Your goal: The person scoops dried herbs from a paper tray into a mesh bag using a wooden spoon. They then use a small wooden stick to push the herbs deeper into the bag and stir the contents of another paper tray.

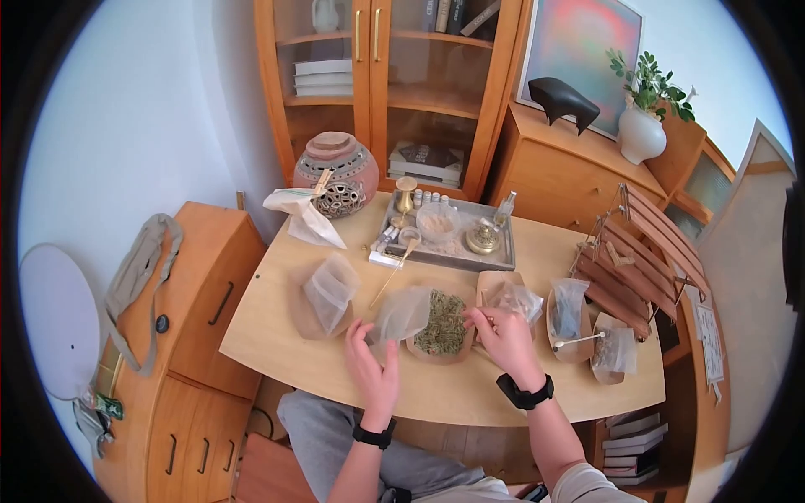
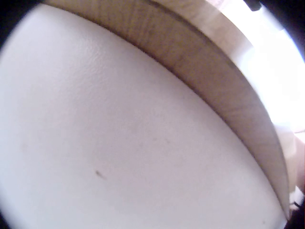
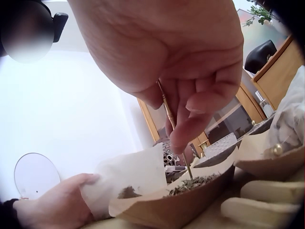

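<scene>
My right hand (image 1: 506, 339) pinches a thin brass-coloured stick (image 3: 167, 110) with ringed joints. Its lower end reaches into the dried green herbs (image 1: 442, 325), which fill a boat-shaped brown tray (image 3: 167, 210). To the left of the herbs, a translucent whitish bag (image 1: 401, 314) leans at the tray's edge. Beside that bag is my left hand (image 1: 369, 373), its fingers raised and thumb apart; in the right wrist view its fingertips are right at the bag's edge. The left wrist view shows mostly pale skin and a strip of wood, no fingers.
Another tray with a translucent bag (image 1: 325, 298) lies left. More brown trays with bags (image 1: 570, 310) stand right, one bearing a small white-ended spoon (image 1: 579, 339). Behind are a grey tray (image 1: 453, 251) of small vessels, a pierced clay pot (image 1: 335, 172) and a slatted wooden rack (image 1: 629, 260).
</scene>
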`<state>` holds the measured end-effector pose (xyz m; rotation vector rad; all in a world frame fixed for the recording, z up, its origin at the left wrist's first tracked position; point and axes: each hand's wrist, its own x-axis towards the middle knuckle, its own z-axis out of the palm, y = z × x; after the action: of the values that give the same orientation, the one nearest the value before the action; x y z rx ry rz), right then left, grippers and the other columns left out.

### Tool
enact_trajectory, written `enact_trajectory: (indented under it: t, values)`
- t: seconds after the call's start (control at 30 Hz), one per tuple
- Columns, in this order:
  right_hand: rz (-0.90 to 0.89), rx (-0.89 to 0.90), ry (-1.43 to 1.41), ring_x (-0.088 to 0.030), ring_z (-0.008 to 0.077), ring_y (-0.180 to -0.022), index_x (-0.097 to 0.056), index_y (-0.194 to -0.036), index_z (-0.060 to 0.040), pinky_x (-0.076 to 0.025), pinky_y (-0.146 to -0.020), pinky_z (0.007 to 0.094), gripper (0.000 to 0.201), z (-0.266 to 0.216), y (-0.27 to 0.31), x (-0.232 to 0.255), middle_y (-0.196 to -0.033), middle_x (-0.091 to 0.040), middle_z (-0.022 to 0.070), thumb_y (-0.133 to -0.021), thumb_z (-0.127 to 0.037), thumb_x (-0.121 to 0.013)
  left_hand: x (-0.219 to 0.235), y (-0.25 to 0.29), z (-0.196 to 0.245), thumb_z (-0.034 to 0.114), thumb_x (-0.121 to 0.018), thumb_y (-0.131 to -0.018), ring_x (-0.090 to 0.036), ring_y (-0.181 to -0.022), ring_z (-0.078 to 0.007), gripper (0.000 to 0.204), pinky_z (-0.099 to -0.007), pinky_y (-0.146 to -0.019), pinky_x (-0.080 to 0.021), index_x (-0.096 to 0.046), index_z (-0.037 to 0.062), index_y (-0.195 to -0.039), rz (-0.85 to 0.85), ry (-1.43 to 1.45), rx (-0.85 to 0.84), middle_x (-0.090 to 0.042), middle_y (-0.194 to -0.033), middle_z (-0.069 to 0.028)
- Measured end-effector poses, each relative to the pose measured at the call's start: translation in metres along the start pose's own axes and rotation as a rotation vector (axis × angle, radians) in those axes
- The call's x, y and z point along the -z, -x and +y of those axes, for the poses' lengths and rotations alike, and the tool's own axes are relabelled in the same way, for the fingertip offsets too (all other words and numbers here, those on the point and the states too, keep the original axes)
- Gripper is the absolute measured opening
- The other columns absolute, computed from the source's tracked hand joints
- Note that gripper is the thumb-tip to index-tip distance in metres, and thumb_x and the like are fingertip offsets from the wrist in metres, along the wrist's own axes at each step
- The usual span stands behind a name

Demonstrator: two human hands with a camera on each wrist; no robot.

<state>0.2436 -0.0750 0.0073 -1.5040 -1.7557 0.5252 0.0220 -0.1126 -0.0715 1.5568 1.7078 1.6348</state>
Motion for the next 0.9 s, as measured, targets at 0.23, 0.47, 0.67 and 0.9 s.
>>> enact_trajectory:
  t: [0.23, 0.47, 0.67, 0.9]
  values:
    - [0.075, -0.062, -0.037, -0.074, 0.0248, -0.068, -0.080, -0.104, -0.0066, -0.056, -0.065, 0.0356, 0.026, 0.000, -0.017, 0.006, -0.084, -0.079, 0.0082, -0.105, -0.025, -0.061, 0.000, 0.000, -0.003, 0.020, -0.064, -0.102, -0.045, -0.139, -0.0403, 0.041, -0.0480, -0.118, -0.033, -0.049, -0.0008, -0.134, -0.001, 0.007, -0.007, -0.047, -0.149, -0.0236]
    - [-0.047, -0.016, -0.006, -0.075, 0.0268, -0.076, -0.080, -0.105, -0.0062, -0.056, -0.069, 0.0359, 0.025, -0.005, -0.018, -0.005, -0.087, -0.079, 0.0099, -0.104, -0.024, -0.062, 0.000, 0.000, -0.004, 0.020, -0.064, -0.102, -0.045, -0.139, -0.0405, 0.041, -0.0478, -0.118, -0.033, -0.049, -0.0007, -0.133, 0.004, -0.017, -0.007, -0.047, -0.149, -0.0236]
    - [-0.123, 0.061, 0.008, -0.069, 0.0181, -0.066, -0.079, -0.104, -0.0029, -0.054, -0.065, 0.0320, 0.026, -0.018, 0.004, 0.022, -0.085, -0.078, 0.0074, -0.105, -0.021, -0.060, -0.001, 0.000, -0.001, 0.021, -0.064, -0.102, -0.045, -0.139, -0.0405, 0.041, -0.0477, -0.118, -0.033, -0.049, -0.0009, -0.133, -0.005, -0.006, 0.008, -0.047, -0.149, -0.0236]
    - [-0.223, 0.113, -0.013, -0.072, 0.0188, -0.070, -0.079, -0.105, -0.0017, -0.056, -0.065, 0.0311, 0.025, -0.030, 0.027, 0.035, -0.087, -0.078, 0.0087, -0.105, -0.018, -0.060, 0.001, -0.001, 0.001, 0.020, -0.064, -0.102, -0.045, -0.139, -0.0403, 0.041, -0.0477, -0.118, -0.033, -0.049, -0.0009, -0.134, -0.005, 0.002, 0.004, -0.046, -0.149, -0.0236]
